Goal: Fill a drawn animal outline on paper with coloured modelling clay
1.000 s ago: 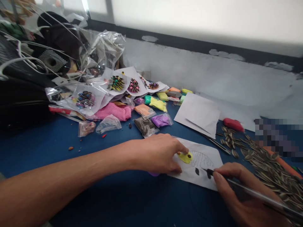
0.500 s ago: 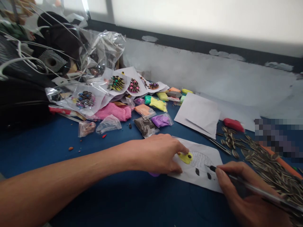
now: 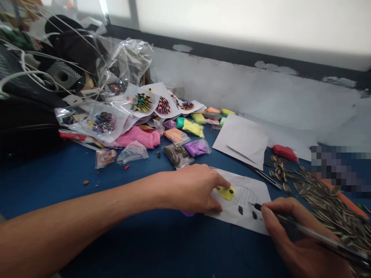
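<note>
My right hand (image 3: 301,231) is closed round a pen (image 3: 290,222) with a clear barrel. The pen's tip meets a sheet of white paper (image 3: 232,220) inside a pencil-thin oval outline filled with small scale-like marks. A piece of yellow clay (image 3: 226,194) with a dark round eye forms the head end of this drawing. Two dark leg shapes show below the oval. My left hand (image 3: 197,187) rests on the sheet's left part, thumb and index finger apart, the index tip touching beside the yellow clay. Its other fingers are mostly hidden.
Sunflower seeds (image 3: 327,204) lie heaped at the right, by a red packet (image 3: 285,153). Blank paper (image 3: 242,137) and another pen (image 3: 268,177) lie behind the drawing. Bagged purple clay (image 3: 197,147), pink clay (image 3: 139,137) and seed-covered pictures (image 3: 142,102) spread along the back left.
The pen tip and my right hand have shifted very slightly left over the oval. My left hand stays in place on the paper.
</note>
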Demonstrator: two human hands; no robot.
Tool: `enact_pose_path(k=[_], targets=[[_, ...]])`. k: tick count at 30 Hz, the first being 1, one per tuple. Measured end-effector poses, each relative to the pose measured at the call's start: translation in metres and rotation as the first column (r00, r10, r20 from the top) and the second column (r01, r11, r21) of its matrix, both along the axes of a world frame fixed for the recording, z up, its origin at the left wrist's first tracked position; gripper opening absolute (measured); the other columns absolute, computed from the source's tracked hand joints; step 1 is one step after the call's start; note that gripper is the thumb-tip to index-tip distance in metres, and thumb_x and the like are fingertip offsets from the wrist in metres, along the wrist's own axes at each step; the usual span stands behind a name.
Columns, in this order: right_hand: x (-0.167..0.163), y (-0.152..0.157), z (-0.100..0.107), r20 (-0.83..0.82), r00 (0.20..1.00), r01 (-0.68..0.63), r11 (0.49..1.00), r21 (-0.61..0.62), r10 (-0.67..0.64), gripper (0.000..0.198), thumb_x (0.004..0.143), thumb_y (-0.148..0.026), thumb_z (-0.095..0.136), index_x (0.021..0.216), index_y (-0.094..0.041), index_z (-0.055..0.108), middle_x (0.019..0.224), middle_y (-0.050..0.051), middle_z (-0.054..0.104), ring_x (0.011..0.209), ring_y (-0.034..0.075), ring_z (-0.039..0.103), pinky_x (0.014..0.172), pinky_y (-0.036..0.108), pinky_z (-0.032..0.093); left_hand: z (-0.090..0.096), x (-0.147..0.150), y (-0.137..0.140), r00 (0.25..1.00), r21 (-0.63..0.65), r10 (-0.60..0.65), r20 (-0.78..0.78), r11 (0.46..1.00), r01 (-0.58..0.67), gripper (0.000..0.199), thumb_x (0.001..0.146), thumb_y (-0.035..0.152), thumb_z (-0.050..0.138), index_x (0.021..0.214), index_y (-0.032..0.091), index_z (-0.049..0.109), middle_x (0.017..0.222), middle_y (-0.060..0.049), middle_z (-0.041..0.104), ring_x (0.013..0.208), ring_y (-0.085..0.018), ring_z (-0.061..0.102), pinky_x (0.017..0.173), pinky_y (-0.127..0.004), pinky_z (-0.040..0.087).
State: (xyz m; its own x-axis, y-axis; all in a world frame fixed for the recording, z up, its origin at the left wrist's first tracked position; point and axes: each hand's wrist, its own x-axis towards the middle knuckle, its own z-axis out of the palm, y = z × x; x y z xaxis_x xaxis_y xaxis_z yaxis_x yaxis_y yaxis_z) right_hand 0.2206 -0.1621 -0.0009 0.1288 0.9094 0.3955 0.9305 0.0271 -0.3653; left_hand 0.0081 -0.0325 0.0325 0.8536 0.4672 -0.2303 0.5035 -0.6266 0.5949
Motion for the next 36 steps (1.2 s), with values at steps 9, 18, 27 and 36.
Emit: enact_pose_path(k=[9,18,27,36], targets=[[-0.0009,-0.0011,0.0015,-0.004,0.999,-0.032,0.999,0.002,0.032,0.015,0.084,-0.038,0.058,0.077,-0.025,0.061,0.07,-0.001,0.065,0.054,0.014,0.062,0.046,0.024,0.049,-0.0007,0.0,0.0002,1.0,-0.003,-0.007,0.005,1.0,0.007,0.059,0.078,0.032,0.065,0.135,0.023,0.057,0.064,-0.002,0.064,0.059,-0.016,0.059,0.07,-0.028,0.044],[0.0007,-0.0012,0.0026,0.027,0.997,-0.076,0.997,0.007,0.076,0.01,0.086,-0.033,0.059,0.079,-0.025,0.06,0.072,-0.002,0.065,0.06,0.014,0.065,0.053,0.022,0.051,-0.0009,-0.0003,0.0008,1.0,-0.019,-0.008,0.01,1.0,0.008,0.06,0.077,0.033,0.065,0.136,0.023,0.056,0.063,-0.001,0.064,0.059,-0.015,0.058,0.066,-0.027,0.042],[-0.0018,-0.0019,0.001,0.045,0.995,-0.095,0.995,0.033,0.094,0.01,0.086,-0.03,0.058,0.077,-0.025,0.058,0.068,-0.003,0.063,0.055,0.013,0.063,0.05,0.022,0.049,-0.0017,0.0002,0.0008,1.0,-0.011,-0.006,0.011,1.0,0.007,0.06,0.077,0.033,0.065,0.135,0.023,0.057,0.063,-0.001,0.064,0.059,-0.015,0.058,0.063,-0.026,0.04],[-0.0006,0.0001,0.0002,0.065,0.988,-0.144,0.988,0.062,0.14,0.009,0.087,-0.03,0.058,0.079,-0.026,0.057,0.067,-0.004,0.062,0.055,0.012,0.063,0.049,0.021,0.048,-0.0017,-0.0004,-0.0002,1.0,-0.001,-0.003,0.002,1.0,0.003,0.059,0.077,0.034,0.065,0.135,0.024,0.057,0.064,-0.001,0.064,0.058,-0.015,0.058,0.065,-0.026,0.042]])
